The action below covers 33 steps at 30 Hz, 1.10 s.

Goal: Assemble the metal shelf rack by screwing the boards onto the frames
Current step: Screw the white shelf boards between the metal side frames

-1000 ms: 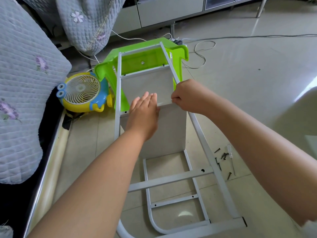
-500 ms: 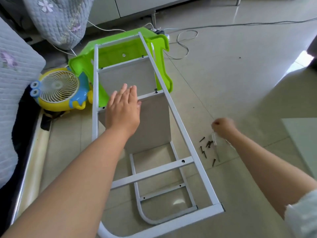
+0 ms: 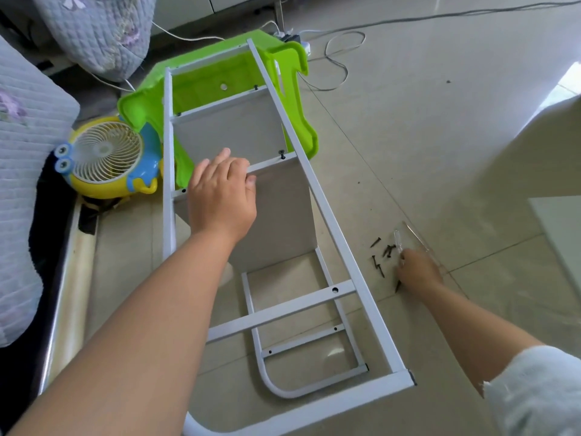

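Observation:
The white metal frame [image 3: 330, 221] lies tilted on the floor, its far end propped on a green plastic stool [image 3: 201, 80]. Two grey boards stand between its rails, a far one [image 3: 229, 133] and a near one [image 3: 283, 215]. My left hand [image 3: 220, 196] grips the crossbar above the near board, fingers curled over it and thumb on the near side. A black screw [image 3: 282, 154] stands upright in that crossbar's right end. To the right, my right hand [image 3: 419, 272] is down on the floor among loose black screws [image 3: 382, 256], its fingertips at a clear-handled screwdriver [image 3: 397, 242]. Its grip is hidden.
A yellow and blue toy fan [image 3: 107, 155] sits left of the frame beside a quilted cushion [image 3: 25, 152]. Cables [image 3: 339, 51] trail across the tiled floor beyond the stool. A pale flat panel [image 3: 559, 231] lies at the right edge.
My right hand left the crossbar's right end, where a screw now stands, and dropped to the screws and screwdriver on the floor. My left hand went from lying flat to curling over the crossbar.

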Available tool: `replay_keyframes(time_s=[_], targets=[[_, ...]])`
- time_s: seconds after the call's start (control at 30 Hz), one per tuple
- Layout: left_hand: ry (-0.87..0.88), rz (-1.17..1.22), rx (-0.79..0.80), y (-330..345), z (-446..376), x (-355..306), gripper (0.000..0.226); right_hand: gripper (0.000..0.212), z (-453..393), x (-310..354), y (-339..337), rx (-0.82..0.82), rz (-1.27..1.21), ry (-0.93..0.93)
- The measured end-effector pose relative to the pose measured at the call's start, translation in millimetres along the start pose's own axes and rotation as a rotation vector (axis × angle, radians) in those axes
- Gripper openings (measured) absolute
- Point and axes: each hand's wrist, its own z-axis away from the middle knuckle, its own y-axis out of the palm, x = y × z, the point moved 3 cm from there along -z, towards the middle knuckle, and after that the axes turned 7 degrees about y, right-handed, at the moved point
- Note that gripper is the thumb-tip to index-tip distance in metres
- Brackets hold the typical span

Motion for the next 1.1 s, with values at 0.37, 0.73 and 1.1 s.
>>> replay_keyframes(time_s=[0.37,0.73,1.1], targets=[[-0.087,0.052,0.123,1,-5,2,0.035,0.024,4,-13,11,0.068,-0.123,0.193],[0.015,0.016,0.032,4,1,2,0.036,0.037,0,-14,1,-0.059,-0.074,0.085],[0.019,-0.004,0.064,9,1,6,0.053,0.027,-5,-9,-4,-0.083,-0.165,0.188]])
